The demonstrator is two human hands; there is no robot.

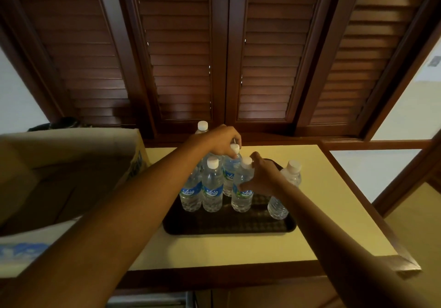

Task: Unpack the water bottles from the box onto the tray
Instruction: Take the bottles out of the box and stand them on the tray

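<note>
While bottles (pixel 212 188) stand upright on the tray (pixel 229 226), the left hand (pixel 223 143) pinches a far cap and the right hand (pixel 263 178) grips a near bottle. The box (pixel 71 155) stands left, its inside too dark to read; arms hide some bottles.

Clear glossy plastic water bottles (pixel 212 188) with matt white caps, on a dark tray (pixel 229 226) with textured matt surface; brown cardboard box (pixel 71 155), smooth yellowish bench (pixel 322 188), polished wooden shutters (pixel 181 57).
</note>
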